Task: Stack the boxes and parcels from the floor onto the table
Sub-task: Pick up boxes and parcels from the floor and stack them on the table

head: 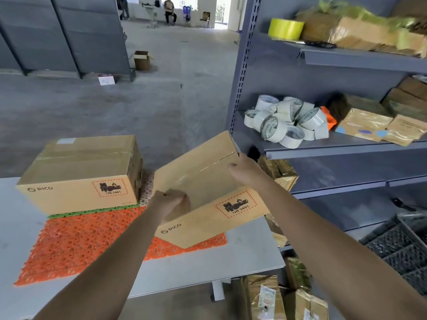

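Observation:
I hold a brown PICO cardboard box tilted over the right end of the white table. My left hand grips its near left corner; my right hand grips its far right edge. The box's low corner hangs just above the orange mat. A second PICO box sits flat on the mat at the back left of the table, a short gap from the held one. Taped parcels lie on the floor below the table's right end.
A grey metal shelf rack stands close on the right, with tape rolls, a yellow roll and padded envelopes. A black crate sits low right. An open carton and a seated person are far across the concrete floor.

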